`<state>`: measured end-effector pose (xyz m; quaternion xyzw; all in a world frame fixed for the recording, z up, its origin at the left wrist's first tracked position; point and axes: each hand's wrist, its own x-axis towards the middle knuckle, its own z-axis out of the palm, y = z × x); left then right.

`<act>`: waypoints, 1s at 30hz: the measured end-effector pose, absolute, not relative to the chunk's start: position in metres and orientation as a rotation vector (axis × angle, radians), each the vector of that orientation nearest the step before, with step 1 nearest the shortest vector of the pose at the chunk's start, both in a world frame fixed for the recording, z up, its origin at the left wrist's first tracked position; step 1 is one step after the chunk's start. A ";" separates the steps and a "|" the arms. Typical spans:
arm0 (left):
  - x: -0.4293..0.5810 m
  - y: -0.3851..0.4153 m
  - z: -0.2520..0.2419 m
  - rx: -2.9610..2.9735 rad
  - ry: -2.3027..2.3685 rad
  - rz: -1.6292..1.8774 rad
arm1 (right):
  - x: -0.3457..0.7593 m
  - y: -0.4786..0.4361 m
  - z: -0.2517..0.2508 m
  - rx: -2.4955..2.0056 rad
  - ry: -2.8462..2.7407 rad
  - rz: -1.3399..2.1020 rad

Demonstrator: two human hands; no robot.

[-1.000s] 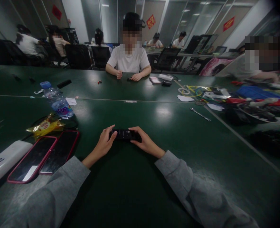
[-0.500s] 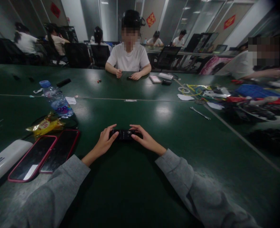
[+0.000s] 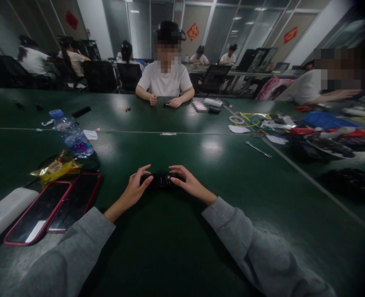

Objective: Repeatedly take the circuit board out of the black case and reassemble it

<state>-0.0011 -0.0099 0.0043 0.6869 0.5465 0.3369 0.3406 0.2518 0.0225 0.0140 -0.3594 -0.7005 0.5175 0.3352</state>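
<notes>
A dark phone (image 3: 161,180) is held sideways just over the green tabletop, small light marks showing on its screen. My left hand (image 3: 138,181) grips its left end, thumb over the front edge and fingers behind. At the other end my right hand (image 3: 184,179) holds it the same way, its thumb on the screen side. Both ends of the phone are partly hidden by the fingers. Left of my left forearm lie two red-edged phones (image 3: 39,214) (image 3: 77,200), side by side and screen up.
A white power bank (image 3: 9,212), a yellow snack packet (image 3: 57,168) and a tilted plastic bottle (image 3: 72,134) are at left. To the right lie a wrench (image 3: 258,149) and a heap of cables (image 3: 253,119). A person in a white shirt (image 3: 167,80) sits opposite.
The whole view has shifted slightly, so the table and people appear a little lower and further left. The screen looks darker now. Both hands keep their hold on the phone.
</notes>
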 end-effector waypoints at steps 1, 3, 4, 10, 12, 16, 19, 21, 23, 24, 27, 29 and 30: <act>-0.001 -0.010 0.004 1.775 1.409 0.877 | 0.252 0.023 0.014 -0.933 -1.800 1.378; 0.000 -0.010 0.005 1.742 1.370 0.890 | 0.253 0.024 0.014 -0.935 -1.754 1.430; 0.001 -0.011 0.006 1.724 1.348 0.900 | 0.254 0.024 0.015 -0.940 -1.729 1.452; 0.003 -0.014 0.015 1.620 1.264 0.926 | 0.253 0.022 0.022 -0.960 -1.602 1.552; 0.003 -0.014 0.016 1.588 1.248 0.943 | 0.253 0.021 0.022 -0.950 -1.618 1.550; 0.002 -0.013 0.015 1.536 1.242 0.996 | 0.252 0.020 0.019 -0.950 -1.699 1.496; 0.002 -0.012 0.015 1.500 1.223 0.998 | 0.253 0.020 0.017 -0.977 -1.702 1.487; 0.002 -0.011 0.014 1.481 1.199 0.998 | 0.254 0.020 0.017 -0.987 -1.691 1.488; 0.001 -0.011 0.013 1.465 1.185 1.000 | 0.254 0.020 0.018 -0.989 -1.680 1.490; 0.001 -0.011 0.013 1.460 1.181 0.998 | 0.254 0.021 0.019 -0.987 -1.674 1.495; 0.000 -0.010 0.014 1.460 1.168 0.990 | 0.254 0.020 0.021 -0.975 -1.659 1.522; 0.000 -0.010 0.015 1.476 1.154 0.995 | 0.253 0.020 0.021 -0.967 -1.648 1.537; 0.001 -0.010 0.016 1.482 1.155 0.999 | 0.253 0.020 0.020 -0.964 -1.644 1.538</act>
